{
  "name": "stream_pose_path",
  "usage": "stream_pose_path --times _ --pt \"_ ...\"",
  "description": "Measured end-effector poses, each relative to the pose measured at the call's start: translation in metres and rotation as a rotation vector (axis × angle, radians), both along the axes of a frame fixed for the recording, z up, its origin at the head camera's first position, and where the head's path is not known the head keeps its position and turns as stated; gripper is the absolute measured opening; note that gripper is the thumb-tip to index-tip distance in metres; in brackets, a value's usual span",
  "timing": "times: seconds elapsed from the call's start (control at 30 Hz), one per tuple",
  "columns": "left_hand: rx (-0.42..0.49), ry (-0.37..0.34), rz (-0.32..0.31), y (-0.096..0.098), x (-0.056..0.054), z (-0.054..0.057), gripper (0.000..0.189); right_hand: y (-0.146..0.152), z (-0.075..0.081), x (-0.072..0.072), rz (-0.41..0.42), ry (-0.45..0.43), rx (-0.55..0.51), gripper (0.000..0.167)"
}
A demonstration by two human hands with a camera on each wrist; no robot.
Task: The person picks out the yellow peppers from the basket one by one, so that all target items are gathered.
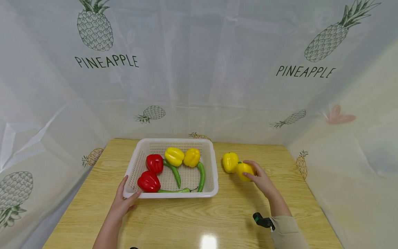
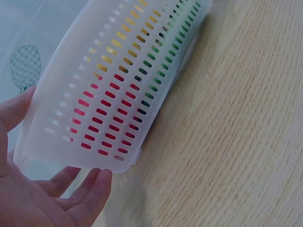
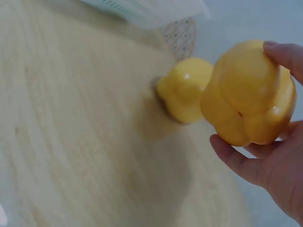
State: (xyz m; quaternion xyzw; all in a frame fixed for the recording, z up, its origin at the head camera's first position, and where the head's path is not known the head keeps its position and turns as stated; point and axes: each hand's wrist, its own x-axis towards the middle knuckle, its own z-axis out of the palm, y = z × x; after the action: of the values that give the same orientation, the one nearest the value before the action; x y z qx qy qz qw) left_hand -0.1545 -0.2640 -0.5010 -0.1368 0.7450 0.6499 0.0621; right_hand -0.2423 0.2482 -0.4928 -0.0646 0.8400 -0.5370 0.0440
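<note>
Peppers number nine: four yellow, two red and three slender green. Two yellow peppers (image 1: pixel 174 157) lie along the far side of one white basket (image 1: pixel 177 195); two red peppers (image 1: pixel 149 182) sit at its left, and three green peppers (image 1: pixel 201 177) lie in its middle, along its near edge and at its right. The remaining two yellow ones are outside, to the basket's right: one loose yellow pepper (image 1: pixel 230 162) on the table (image 1: pixel 192 221), and one held yellow pepper (image 1: pixel 244 172) just beside it, pinched between the thumb and fingers of the right hand (image 1: pixel 261 180). Whether those two touch, I cannot tell. The left hand (image 1: pixel 122 204) grips the basket's near left corner, thumb and fingers set apart around it.

One table carries everything, its top light wood grain with a bright reflection at the near edge. Pale sheeting (image 1: pixel 199 86) hangs behind and at both sides, printed with pineapples; two have the word PINEAPPLE beneath. One pinkish shape (image 1: pixel 339 116) shows on the right.
</note>
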Motion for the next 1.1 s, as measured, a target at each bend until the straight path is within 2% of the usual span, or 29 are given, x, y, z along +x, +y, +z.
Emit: stream_pose_path --times 0.13,0.27,0.63,0.8,1.1 --pt "0.000 0.002 0.002 -0.001 0.000 0.000 0.096 0.001 -0.008 -0.001 -0.070 -0.059 -0.037 0.053" --pt "0.002 -0.002 0.001 -0.001 -0.002 -0.002 0.095 0.004 -0.013 0.001 -0.119 -0.077 -0.022 0.056" --pt "-0.006 0.001 0.004 -0.001 -0.002 -0.002 0.096 0.009 -0.028 -0.003 -0.145 -0.104 0.014 0.066" --pt "-0.011 -0.003 0.004 -0.001 -0.002 -0.001 0.096 0.008 -0.032 -0.006 -0.144 -0.096 0.067 0.066" --pt "-0.014 -0.004 0.003 -0.001 -0.002 -0.002 0.096 0.008 -0.026 -0.008 -0.176 -0.122 0.141 0.065"
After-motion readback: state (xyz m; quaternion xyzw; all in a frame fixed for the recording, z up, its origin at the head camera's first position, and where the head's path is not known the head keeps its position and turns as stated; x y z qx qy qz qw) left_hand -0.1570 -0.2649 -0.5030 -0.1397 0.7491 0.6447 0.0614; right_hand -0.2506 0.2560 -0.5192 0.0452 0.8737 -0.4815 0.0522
